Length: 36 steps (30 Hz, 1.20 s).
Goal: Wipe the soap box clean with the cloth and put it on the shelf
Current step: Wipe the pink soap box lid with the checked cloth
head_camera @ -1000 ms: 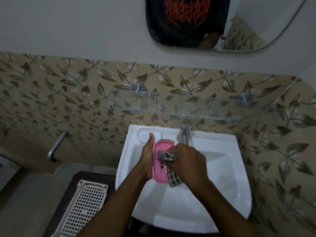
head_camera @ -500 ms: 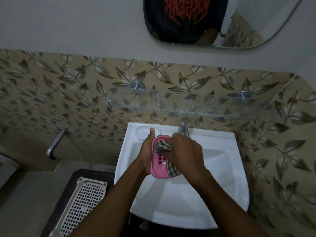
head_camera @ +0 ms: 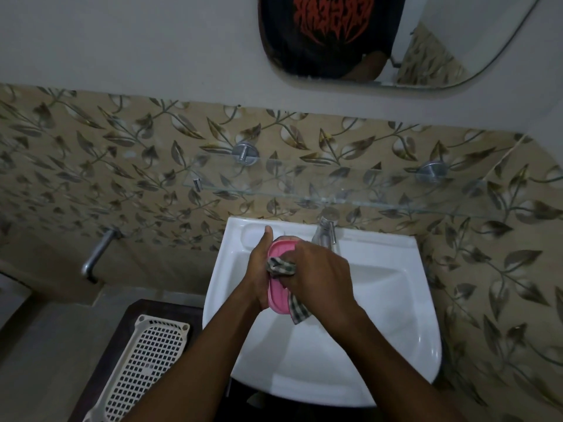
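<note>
We take the white ceramic washbasin as our landmark. Above it, fixed to the leaf-patterned tiled wall, runs the clear glass shelf on two round metal mounts, bare as far as we can see; that is where the box must end up. To the basin's left a white perforated plastic basket lies on a dark worktop. At the basin's back rim stands the chrome tap.

Over the basin's left half our left hand is closed round the pink oval plastic soap box, thumb up along its far edge, fingers hidden behind it. Our right hand is clenched on the checked green-and-cream cloth, pressing a bunched fold against the box's face while a loose tail hangs below.

We judge the box light and rigid, probably slick if wet or soapy, so a hold across its long edges suits better than a pinch on the flat face. The cloth is soft and bunches readily. The glass shelf calls for a gentle set-down
</note>
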Tool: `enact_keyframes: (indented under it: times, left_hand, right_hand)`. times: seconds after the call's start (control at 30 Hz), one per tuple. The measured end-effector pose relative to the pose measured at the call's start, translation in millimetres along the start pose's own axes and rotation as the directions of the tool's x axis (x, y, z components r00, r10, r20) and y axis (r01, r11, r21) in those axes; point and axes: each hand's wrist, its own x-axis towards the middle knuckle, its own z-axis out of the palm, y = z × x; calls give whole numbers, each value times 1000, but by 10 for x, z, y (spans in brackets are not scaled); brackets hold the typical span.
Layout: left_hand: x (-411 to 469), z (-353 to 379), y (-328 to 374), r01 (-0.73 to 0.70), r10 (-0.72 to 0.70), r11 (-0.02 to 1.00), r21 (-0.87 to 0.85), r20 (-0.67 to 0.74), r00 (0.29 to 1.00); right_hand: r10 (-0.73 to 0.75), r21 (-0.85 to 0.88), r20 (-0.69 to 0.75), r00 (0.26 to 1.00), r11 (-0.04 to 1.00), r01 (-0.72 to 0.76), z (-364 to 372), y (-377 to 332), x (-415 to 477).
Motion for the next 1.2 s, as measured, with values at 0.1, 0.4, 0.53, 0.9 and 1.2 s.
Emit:
enact_keyframes:
  times: [0.1, 0.4, 0.53, 0.9, 1.2]
  left_hand:
    - [2, -36, 94, -75, 77, 994, -78, 27, 997]
    - [105, -11, 193, -204, 203, 979, 6, 83, 976]
    - [127, 27, 170, -296, 303, 953, -64, 165, 939]
    - [115, 201, 60, -373, 374, 927, -29, 111, 921]
    - [70, 287, 30, -321, 322, 947, -19, 32, 946]
  right_hand:
    - [-33, -4, 200, 979, 999, 34, 9, -33, -112]
    - [326, 160, -68, 943, 936, -312, -118, 251, -344]
    - [474, 299, -148, 868, 858, -418, -75, 221, -477]
    - [325, 36, -111, 939, 946, -323, -6, 120, -403]
    - [334, 6, -262, 906, 939, -344, 29, 210, -320]
